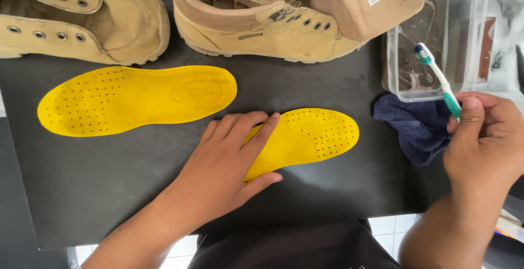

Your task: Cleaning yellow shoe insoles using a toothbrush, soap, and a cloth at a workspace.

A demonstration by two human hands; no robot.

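Fingers (240,132) of the left hand (229,165) lie flat on a yellow insole (311,138); right hand (483,143) grips a toothbrush (439,81) above the black mat (109,181).

Two insoles (305,141) before boots (284,23), cloth (417,127) right, tub (423,45) behind cloth

Bare black mat (109,192) lies open in front, while two boots (273,23) and a plastic tub (398,91) wall off the back.
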